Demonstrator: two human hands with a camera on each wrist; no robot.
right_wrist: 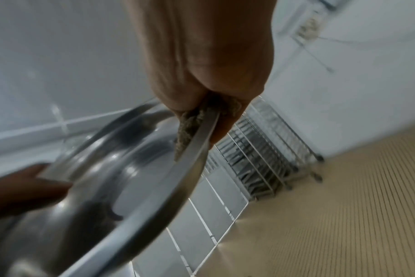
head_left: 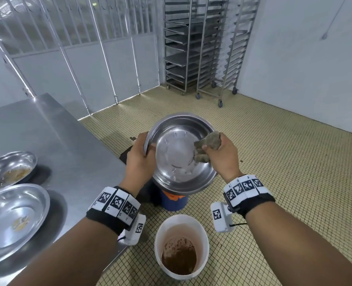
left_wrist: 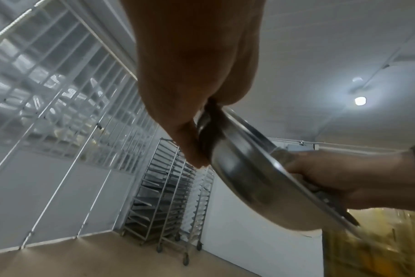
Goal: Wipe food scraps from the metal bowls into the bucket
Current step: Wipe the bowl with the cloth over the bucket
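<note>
A shiny metal bowl (head_left: 177, 157) is held tilted toward me above the floor, its inside looking clean. My left hand (head_left: 139, 156) grips its left rim, thumb inside and fingers behind; the left wrist view shows the same grip on the bowl (left_wrist: 244, 168). My right hand (head_left: 220, 155) clutches a crumpled brown-grey cloth (head_left: 207, 144) against the bowl's right inner wall; the cloth (right_wrist: 192, 129) sits at the rim in the right wrist view. A white bucket (head_left: 182, 226) with brown scraps at its bottom stands on the floor, nearer to me than the bowl.
Two more metal bowls lie on the steel table (head_left: 53, 131) at left: one (head_left: 9, 168) with brown scraps, one (head_left: 14, 221) with a small yellowish smear. A blue and orange container (head_left: 174, 200) sits under the held bowl. Wheeled tray racks (head_left: 202, 46) stand at the far wall.
</note>
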